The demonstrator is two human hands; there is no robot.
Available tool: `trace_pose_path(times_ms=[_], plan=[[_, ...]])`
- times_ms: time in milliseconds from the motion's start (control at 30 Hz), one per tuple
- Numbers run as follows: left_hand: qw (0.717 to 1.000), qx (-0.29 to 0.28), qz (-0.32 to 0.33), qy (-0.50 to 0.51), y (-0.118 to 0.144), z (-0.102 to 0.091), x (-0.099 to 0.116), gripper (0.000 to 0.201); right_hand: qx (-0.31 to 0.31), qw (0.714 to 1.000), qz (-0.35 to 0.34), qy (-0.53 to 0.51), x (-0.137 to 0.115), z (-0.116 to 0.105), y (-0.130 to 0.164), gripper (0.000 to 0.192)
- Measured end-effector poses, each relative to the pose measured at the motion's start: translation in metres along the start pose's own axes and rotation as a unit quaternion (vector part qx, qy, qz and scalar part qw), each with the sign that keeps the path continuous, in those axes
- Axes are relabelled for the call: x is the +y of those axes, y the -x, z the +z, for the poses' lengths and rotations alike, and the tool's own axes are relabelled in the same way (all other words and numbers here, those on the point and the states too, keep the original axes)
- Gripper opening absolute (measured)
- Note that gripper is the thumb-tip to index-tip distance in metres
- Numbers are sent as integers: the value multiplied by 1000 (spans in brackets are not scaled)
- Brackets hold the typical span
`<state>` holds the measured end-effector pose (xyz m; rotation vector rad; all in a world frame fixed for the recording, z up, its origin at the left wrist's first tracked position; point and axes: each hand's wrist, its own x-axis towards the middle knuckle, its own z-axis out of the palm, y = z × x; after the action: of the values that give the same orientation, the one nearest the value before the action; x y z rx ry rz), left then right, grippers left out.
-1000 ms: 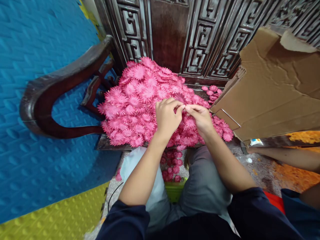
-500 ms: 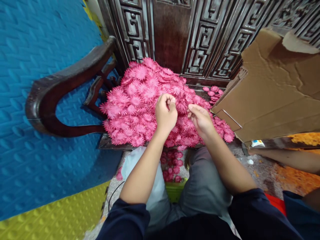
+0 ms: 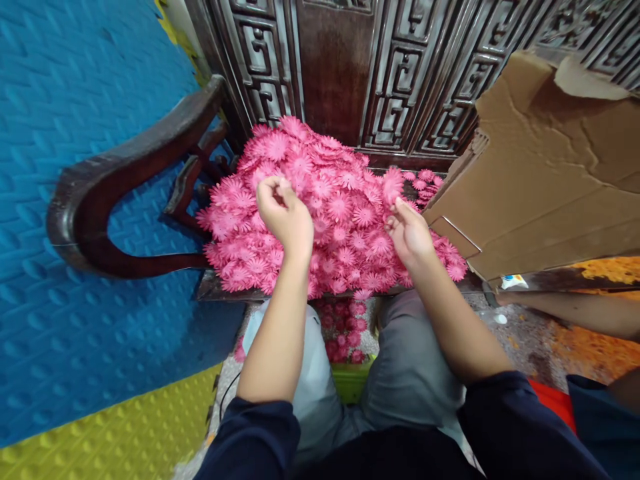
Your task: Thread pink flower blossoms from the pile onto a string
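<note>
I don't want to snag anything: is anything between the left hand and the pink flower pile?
Nothing visible stands between the left hand and the pink flower pile, though whether they touch is unclear. The brown cardboard stands to the right, beyond the right hand, out of that path.

This looks like a home: carved wood seat back (image 3: 335,77) up top, blue mat (image 3: 95,73) upper left.
</note>
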<state>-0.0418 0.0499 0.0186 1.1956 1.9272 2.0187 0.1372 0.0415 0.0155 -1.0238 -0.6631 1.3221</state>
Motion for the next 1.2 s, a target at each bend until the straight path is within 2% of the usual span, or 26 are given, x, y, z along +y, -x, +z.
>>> trace_pose_path(times_ms=[100, 133, 233, 300, 433, 467, 567, 633, 733, 867, 1000, 1200], plan=[[990, -120, 48, -49, -1, 2, -5, 5, -5, 1000, 23, 14, 0, 3, 3, 24], [986, -144, 57, -65, 2, 3, -5, 3, -13, 999, 40, 19, 1, 5, 5, 24], [982, -149, 72, -87, 16, 4, 5, 9, -28, 996, 78, 23, 3, 10, 10, 25], [981, -161, 84, -68, 25, 3, 16, 7, -33, 996, 76, 28, 4, 11, 12, 24], [958, -254, 130, -17, 38, -1, 33, 9, -46, 996, 57, 48, 3, 10, 10, 23], [957, -257, 134, -16, 40, -2, 35, 9, -51, 996, 56, 50, 2, 10, 10, 22], [969, -210, 129, -29, 43, -4, 39, 10, -55, 996, 49, 49, 1, 11, 9, 20], [969, -200, 141, -41, 43, -4, 38, 11, -53, 996, 41, 50, 0, 11, 10, 18], [955, -241, 162, -57, 42, -1, 35, 8, -68, 995, 23, 69, 0, 12, 10, 15], [950, -291, 117, -4, 42, 5, 29, 11, -92, 992, -4, 89, -1, 11, 12, 13], [947, -303, 85, 60, 39, 6, 26, 8, -115, 987, -36, 109, -3, 10, 13, 13], [935, -334, 74, 91, 33, 2, 24, 6, -130, 979, -79, 136, -2, 7, 10, 22]])
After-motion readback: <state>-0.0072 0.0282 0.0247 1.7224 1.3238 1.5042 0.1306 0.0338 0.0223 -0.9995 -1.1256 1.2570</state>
